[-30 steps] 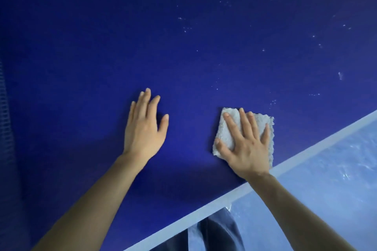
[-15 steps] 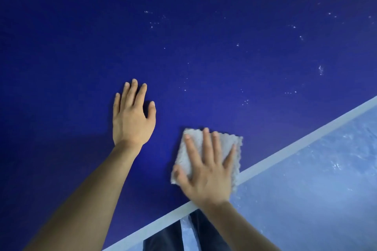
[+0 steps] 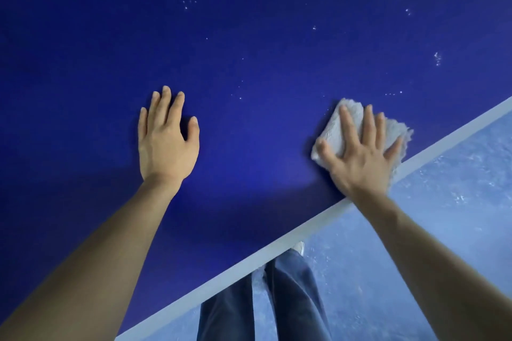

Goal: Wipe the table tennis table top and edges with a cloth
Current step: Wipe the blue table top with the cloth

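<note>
The right hand (image 3: 363, 158) presses flat, fingers spread, on the cloth (image 3: 346, 127), which has slid rightward to touch the table's (image 3: 249, 36) white edge line (image 3: 291, 238). The left hand (image 3: 166, 141) stays flat and open, now well apart from it.

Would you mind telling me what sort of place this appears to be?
Probably a games or sports room: a dark blue table tennis table with a white edge line, over a mottled blue floor. The walls are out of view.
</note>
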